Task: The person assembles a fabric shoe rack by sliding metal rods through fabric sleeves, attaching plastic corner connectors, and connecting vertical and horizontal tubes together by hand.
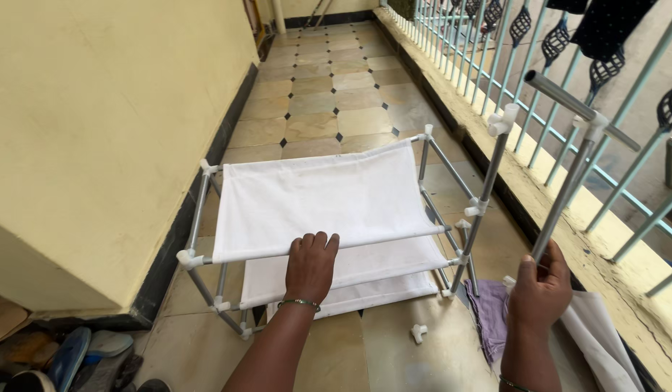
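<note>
White connector on tiled floor near rack; railing close beside.

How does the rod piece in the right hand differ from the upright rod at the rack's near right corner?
The rod piece is lifted free in the right hand; the upright rod stands fixed in the rack. The held piece has a crossbar through its top connector, while the upright's top connector is empty. Both are grey tubes with white plastic joints.
</note>
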